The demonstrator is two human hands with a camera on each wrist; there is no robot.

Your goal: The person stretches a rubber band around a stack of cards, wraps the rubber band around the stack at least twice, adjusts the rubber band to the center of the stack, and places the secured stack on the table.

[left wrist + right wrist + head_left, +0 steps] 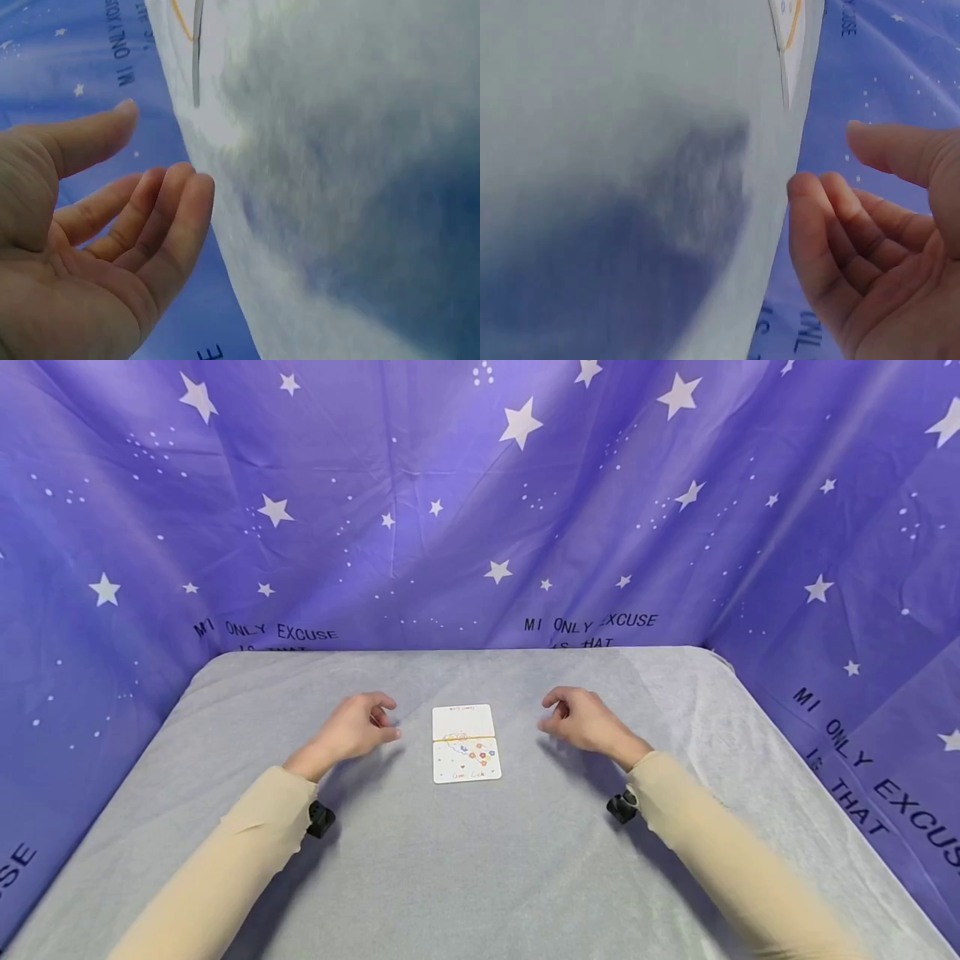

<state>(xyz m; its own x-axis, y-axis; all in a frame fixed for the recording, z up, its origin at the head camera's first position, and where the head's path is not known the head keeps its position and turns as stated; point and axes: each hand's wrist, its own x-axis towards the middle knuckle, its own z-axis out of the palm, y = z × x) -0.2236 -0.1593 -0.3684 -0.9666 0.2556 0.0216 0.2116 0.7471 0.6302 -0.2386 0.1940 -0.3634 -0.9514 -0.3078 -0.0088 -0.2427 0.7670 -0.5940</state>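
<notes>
A white rounded-corner card or thin booklet (465, 764) lies flat in the middle of the table. A yellow band or cord crosses it, and small coloured flowers and lettering are printed on it. Its thin edge (197, 71) shows at the top of the left wrist view, and a corner of the booklet (787, 64) in the right wrist view. To its left hovers my left hand (352, 727), fingers loosely bent and thumb apart, holding nothing. On the other side my right hand (588, 720) mirrors it, also holding nothing. Neither hand touches the booklet.
A grey cloth (465, 877) covers the table. Purple curtains with white stars (450, 468) hang behind it and along both sides. Each wrist carries a small black device, one on the left wrist (321, 820) and one on the right wrist (622, 807).
</notes>
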